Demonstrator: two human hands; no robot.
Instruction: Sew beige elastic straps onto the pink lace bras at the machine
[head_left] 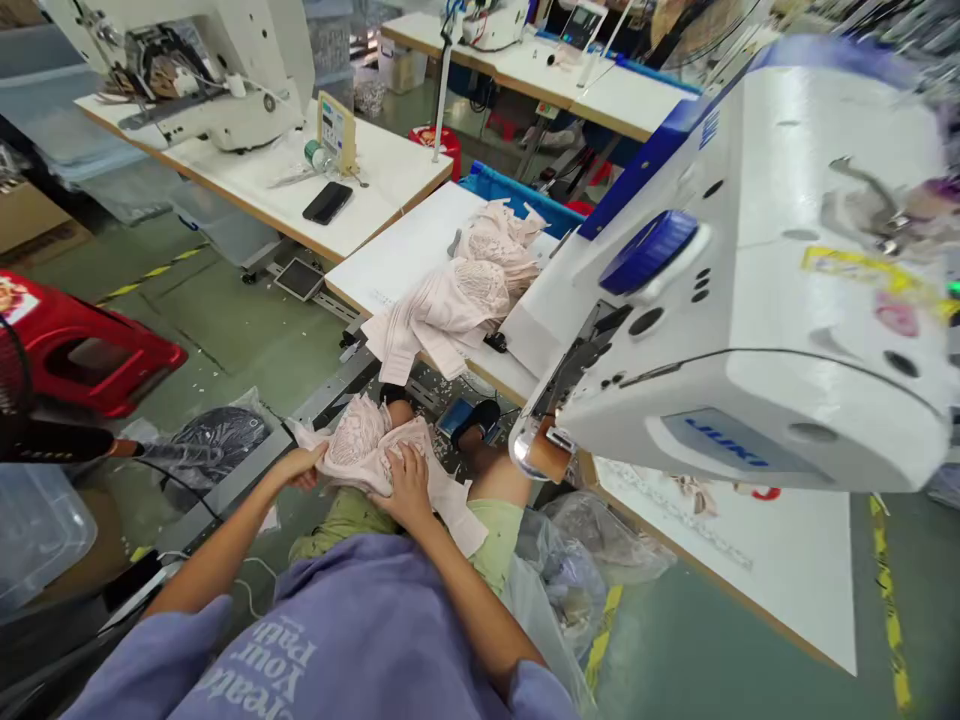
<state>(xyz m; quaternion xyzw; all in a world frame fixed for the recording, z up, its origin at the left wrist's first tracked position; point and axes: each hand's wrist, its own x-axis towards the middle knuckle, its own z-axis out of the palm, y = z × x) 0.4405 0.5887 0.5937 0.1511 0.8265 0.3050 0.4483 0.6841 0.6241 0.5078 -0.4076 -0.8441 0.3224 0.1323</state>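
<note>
A pale pink lace bra (361, 428) lies across my lap, its cups facing up and one wing trailing to the right over my thigh. My left hand (301, 468) is closed on the bra's left end, pinching the fabric. Over the right cup, my right hand (409, 488) grips the bra with fingers curled on the lace; its thumb points left. A heap of similar pink bras (472, 280) rests on the white table in front of me, with straps or wings hanging over the edge. To the right stands a large white sewing machine (720, 330) with a blue handwheel.
Another sewing machine (225, 75) sits on the left table, with a black phone (328, 203) and a control box (337, 132). A red plastic stool (90, 345) is at left. Plastic bags (577, 560) lie below the right machine. A blue bin (525, 200) stands behind the heap.
</note>
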